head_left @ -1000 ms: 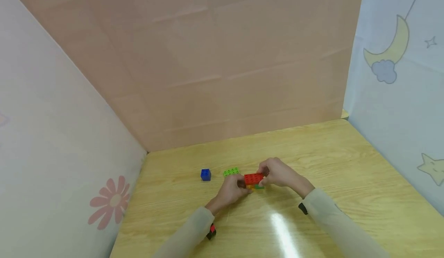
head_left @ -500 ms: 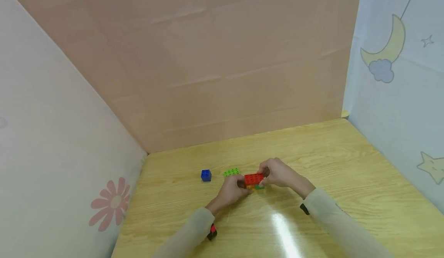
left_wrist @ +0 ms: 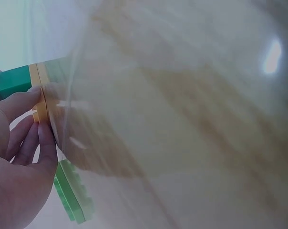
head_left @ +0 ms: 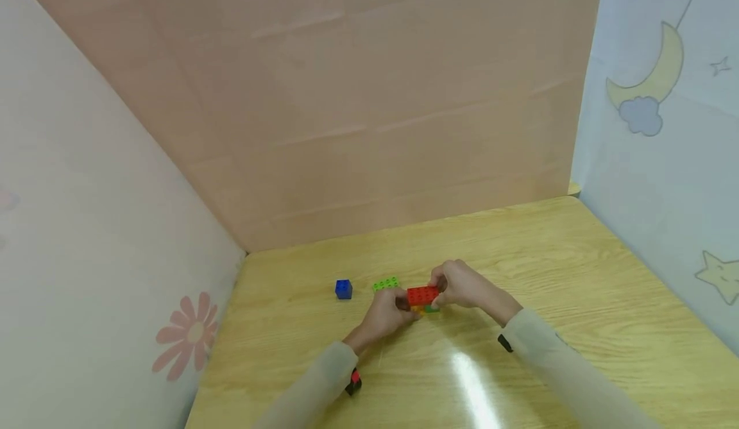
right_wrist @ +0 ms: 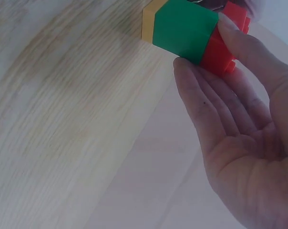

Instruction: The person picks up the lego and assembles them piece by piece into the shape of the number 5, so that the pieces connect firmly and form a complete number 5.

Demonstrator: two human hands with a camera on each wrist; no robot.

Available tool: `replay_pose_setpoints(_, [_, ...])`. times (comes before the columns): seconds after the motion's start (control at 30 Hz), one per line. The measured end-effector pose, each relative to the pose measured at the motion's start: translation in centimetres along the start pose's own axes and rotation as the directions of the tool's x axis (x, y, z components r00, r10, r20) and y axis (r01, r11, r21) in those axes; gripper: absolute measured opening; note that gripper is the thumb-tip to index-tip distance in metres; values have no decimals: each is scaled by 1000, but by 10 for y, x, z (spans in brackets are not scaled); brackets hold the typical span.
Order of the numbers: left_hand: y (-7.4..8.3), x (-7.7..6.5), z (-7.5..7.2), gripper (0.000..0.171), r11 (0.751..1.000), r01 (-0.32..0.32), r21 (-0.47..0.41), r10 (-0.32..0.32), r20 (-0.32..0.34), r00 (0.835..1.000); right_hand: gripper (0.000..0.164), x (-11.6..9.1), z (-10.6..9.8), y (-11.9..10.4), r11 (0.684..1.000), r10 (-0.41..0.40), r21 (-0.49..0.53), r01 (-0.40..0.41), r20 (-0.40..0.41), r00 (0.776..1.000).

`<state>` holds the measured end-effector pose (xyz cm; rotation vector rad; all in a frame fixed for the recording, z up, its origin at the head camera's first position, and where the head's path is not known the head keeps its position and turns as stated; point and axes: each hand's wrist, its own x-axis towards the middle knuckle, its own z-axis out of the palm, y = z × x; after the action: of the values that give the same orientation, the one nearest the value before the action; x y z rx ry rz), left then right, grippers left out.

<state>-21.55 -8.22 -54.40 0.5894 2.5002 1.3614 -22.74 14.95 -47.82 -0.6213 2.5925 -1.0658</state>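
A small stack of toy building bricks stands on the table between the two hands. Its red brick (head_left: pixel 423 295) is on top, a dark green brick (right_wrist: pixel 184 31) below that, and a flat orange brick (left_wrist: pixel 39 90) at the bottom against the tabletop. With thumb and fingertips, the left hand (head_left: pixel 381 317) pinches the orange brick from the left side. The right hand (head_left: pixel 464 286) grips the red brick at its right end, thumb on one side and fingers on the other. In the head view the red brick covers most of the layers under it.
Behind the left hand lies a light green studded brick (head_left: pixel 385 285), and a blue brick (head_left: pixel 343 289) sits farther left. The wooden table (head_left: pixel 496 243) meets a brown backdrop (head_left: pixel 375 127) at the rear, with pale walls at both sides.
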Motion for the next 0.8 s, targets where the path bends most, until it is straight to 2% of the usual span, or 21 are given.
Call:
replay_pose_setpoints(0.27, [5,0,-2,26,1000,5,-6,-5,-15,1000,24,0,-3,-3,1000,2,0,-2,-7,1000])
replay_pose_setpoints(0.53, [8,0,-3,24,1000,11,-11,-11,-2,1000,24,-1,-5,-3,1000,18,-4,-18,6,1000])
replay_pose_setpoints(0.8, [6,2,-6,26,1000,15,-22,-15,2,1000,20,-4,0,-2,1000,-24,-9,23,-18,1000])
